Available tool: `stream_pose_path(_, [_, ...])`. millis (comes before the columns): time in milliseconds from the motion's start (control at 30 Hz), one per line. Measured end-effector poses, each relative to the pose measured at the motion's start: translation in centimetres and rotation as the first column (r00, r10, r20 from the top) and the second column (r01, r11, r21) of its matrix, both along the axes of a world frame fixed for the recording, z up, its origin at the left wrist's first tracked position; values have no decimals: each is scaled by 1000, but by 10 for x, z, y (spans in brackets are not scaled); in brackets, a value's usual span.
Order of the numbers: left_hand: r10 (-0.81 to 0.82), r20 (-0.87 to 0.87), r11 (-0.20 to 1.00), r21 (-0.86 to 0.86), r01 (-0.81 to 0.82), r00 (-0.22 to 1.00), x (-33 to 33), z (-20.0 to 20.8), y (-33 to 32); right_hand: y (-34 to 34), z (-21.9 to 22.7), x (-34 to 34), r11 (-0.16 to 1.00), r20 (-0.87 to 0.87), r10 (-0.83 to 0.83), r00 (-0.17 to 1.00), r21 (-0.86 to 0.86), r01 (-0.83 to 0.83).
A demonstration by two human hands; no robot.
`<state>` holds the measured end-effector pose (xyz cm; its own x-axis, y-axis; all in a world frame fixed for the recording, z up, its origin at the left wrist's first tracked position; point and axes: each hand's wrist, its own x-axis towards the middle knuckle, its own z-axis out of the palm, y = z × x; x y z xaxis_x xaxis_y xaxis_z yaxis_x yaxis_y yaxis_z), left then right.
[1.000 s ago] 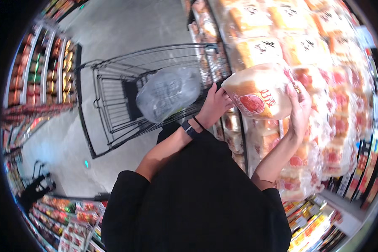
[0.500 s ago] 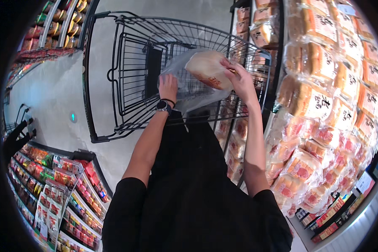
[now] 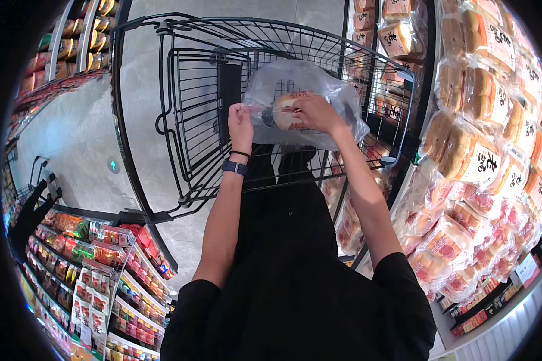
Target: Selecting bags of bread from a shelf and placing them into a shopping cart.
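Over the shopping cart, a clear plastic bag [image 3: 270,79] is spread between my hands. My left hand [image 3: 241,125] is closed on the bag's left edge, fingers pinched together. My right hand [image 3: 317,112] grips a packaged bread [image 3: 283,118], pale with red print, at the middle of the bag. Part of the bread is hidden by my fingers. The bag's film reaches around the bread to the right, close to my right wrist.
The black wire shopping cart [image 3: 186,102] stands in front of me, its handle bar to the left. Piled packaged loaves [image 3: 473,150] rise close on the right. Snack shelves [image 3: 123,295] are at lower left. Another person's dark-clothed legs [image 3: 33,210] show at far left beside a cart.
My right hand has moved left and slightly down with the packaged bread, toward my left hand. The bag's film now spreads farther right. My left hand keeps its hold on the bag's edge.
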<state>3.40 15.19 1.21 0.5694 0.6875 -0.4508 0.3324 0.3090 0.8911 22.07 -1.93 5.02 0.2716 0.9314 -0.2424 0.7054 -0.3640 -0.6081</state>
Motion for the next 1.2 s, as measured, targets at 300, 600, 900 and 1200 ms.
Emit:
stream_pose_path(300, [-11, 48, 1000, -3, 11, 999, 0, 0, 2, 48, -73, -8, 988, 188, -153, 970, 8, 154])
stream_pose_path(600, [13, 51, 999, 48, -15, 999, 11, 15, 22, 93, -110, 4, 991, 316, -126, 940, 0, 133])
stream_pose_path(900, [-19, 55, 1000, 25, 18, 998, 11, 7, 22, 70, -88, -12, 896, 250, -439, 863, 194, 400])
stream_pose_path(1200, [-133, -14, 980, 148, 133, 991, 8, 5, 10, -20, -53, -43, 776, 20, -623, 782, 146, 614])
